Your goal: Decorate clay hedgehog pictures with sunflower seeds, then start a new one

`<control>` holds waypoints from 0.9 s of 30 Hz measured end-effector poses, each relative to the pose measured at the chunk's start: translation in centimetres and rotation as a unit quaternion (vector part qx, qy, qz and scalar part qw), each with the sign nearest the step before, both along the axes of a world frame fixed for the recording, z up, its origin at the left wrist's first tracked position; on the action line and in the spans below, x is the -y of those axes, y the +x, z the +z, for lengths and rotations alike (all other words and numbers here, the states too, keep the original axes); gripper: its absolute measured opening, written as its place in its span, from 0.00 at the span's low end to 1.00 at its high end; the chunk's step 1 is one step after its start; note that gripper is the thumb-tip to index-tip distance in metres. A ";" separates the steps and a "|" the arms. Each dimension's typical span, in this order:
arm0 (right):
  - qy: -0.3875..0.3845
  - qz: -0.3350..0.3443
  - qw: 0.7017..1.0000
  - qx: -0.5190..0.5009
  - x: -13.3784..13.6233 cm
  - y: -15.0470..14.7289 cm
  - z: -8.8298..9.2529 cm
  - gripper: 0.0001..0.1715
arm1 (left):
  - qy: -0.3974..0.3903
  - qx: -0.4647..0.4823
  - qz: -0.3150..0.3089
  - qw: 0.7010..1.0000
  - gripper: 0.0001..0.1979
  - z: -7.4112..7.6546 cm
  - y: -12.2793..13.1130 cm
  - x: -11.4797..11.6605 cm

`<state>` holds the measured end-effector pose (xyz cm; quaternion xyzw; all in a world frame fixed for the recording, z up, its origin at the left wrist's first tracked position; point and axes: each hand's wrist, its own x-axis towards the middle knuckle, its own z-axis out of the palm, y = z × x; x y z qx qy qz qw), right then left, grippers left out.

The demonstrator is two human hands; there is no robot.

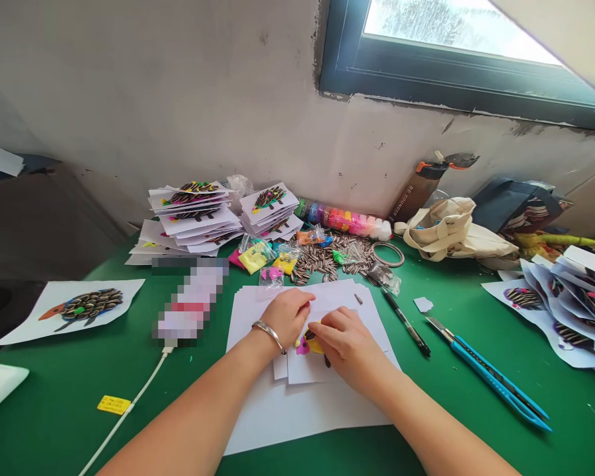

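Note:
On a stack of white paper (262, 423) lies a small white card (302, 375) bearing a pink and yellow clay shape (303, 346). A dark striped sunflower seed (309, 335) shows at the yellow part, under the fingertips of my right hand (350, 340). Those fingers are pinched together and cover much of the picture. My left hand (286, 320), with a silver bangle on its wrist, rests on the card's upper left, fingers loosely extended and partly hidden. One loose seed (358, 299) lies on the paper above my right hand.
Behind the paper are a heap of sunflower seeds (317, 264) and bagged clay (256, 256). A blue utility knife (496, 380) and black pen (407, 326) lie right. Card stacks (193, 221) stand back left, more cards (570, 311) far right. A white cable (149, 387) crosses the left.

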<state>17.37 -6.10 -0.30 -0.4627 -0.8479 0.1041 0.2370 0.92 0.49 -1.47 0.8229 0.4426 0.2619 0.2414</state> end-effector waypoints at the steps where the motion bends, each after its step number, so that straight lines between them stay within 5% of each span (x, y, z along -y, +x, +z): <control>1: 0.006 -0.004 1.000 0.000 0.1 0.1 0.2 0.18 | 0.000 0.001 0.001 1.000 0.13 0.0 0.0 0.0; 7: 0.050 0.034 0.996 0.059 0.9 -0.2 1.3 0.18 | 0.001 0.003 0.009 1.000 0.13 0.0 0.0 0.0; 15: 0.058 0.039 0.986 0.150 0.6 -1.1 0.0 0.10 | 0.000 -0.001 0.008 1.000 0.13 0.1 0.0 0.1; 27: 0.063 0.036 0.994 0.082 0.6 -0.3 1.0 0.17 | 0.003 0.004 0.012 1.000 0.13 -0.1 0.1 0.0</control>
